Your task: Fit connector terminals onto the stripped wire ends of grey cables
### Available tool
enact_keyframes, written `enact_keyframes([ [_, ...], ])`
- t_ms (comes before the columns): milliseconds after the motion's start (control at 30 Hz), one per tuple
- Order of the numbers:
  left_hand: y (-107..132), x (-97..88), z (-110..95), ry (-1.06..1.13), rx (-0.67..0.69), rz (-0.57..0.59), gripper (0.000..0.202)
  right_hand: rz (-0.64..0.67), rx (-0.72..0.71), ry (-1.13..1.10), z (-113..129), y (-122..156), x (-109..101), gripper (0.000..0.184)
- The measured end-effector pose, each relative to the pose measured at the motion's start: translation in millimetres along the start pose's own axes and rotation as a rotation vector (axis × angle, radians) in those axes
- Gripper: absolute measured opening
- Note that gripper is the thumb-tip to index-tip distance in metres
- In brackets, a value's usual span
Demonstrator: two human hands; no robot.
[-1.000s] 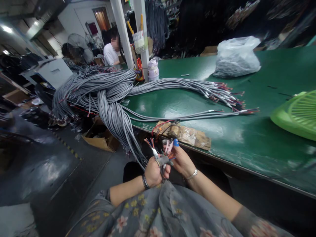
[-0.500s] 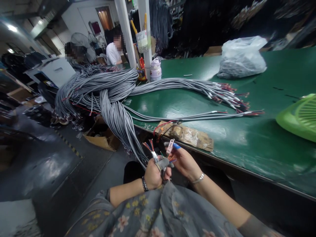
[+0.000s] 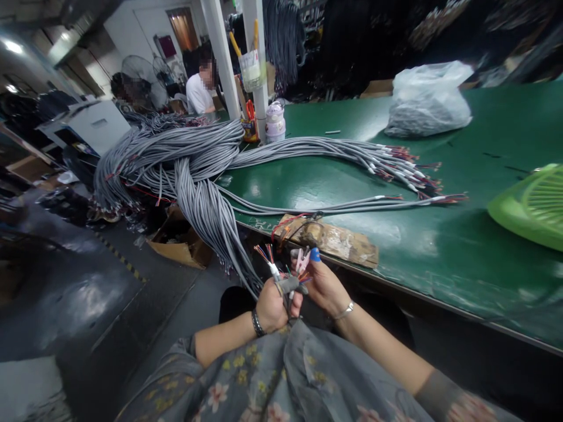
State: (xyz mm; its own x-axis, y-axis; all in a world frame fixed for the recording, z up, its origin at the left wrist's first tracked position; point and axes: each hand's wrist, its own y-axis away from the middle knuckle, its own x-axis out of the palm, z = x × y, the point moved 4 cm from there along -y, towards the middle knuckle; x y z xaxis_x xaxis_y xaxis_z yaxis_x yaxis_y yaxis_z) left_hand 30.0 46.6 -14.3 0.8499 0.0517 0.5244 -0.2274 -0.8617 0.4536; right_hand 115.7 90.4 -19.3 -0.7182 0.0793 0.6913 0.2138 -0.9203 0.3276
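Observation:
My left hand is closed around grey cable near its ends, with a grey cover on its thumb. Coloured wires fan out from a white-sleeved cable end above that hand. More thin wires, orange and blue among them, stick out past the covered thumb. My right hand pinches a small pink clip just over these wires. One of its fingertips wears a blue cover. A thick bundle of grey cables hangs off the table edge beside my left hand.
On the green table lie more grey cables and a worn wooden block. A plastic bag and a green basket stand to the right. A cardboard box sits on the floor; a person is at the back.
My right hand has shifted slightly left, closer to my left hand. The pink clip has turned and tilted in its fingers. My left hand keeps its hold on the cable.

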Motion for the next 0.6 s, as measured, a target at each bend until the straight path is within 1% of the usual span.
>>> enact_keyframes([
  [100,-1.7,-1.4,1.9,-0.026,-0.009,0.007,0.036,-0.009,0.015,-0.041,-0.1,0.3,0.9,0.035],
  [233,0.3,-2.1,1.5,-0.046,0.000,0.002,0.041,-0.008,0.029,-0.046,-0.2,3.6,0.2,0.039],
  [367,7.4,-3.3,-0.3,-0.082,0.080,0.014,0.046,0.055,0.098,-0.041,0.6,8.3,-0.3,0.046],
  [433,11.0,-4.0,-1.1,-0.114,0.126,0.012,0.046,0.082,0.122,-0.024,1.4,10.2,-0.4,0.043],
  [533,13.6,-5.1,-2.8,-0.147,0.154,-0.050,0.047,0.080,0.057,0.015,4.3,10.7,-1.2,0.034],
  [600,13.6,-4.4,-4.8,-0.162,0.162,-0.097,0.047,0.076,0.003,0.041,5.3,10.2,-1.6,0.035],
])
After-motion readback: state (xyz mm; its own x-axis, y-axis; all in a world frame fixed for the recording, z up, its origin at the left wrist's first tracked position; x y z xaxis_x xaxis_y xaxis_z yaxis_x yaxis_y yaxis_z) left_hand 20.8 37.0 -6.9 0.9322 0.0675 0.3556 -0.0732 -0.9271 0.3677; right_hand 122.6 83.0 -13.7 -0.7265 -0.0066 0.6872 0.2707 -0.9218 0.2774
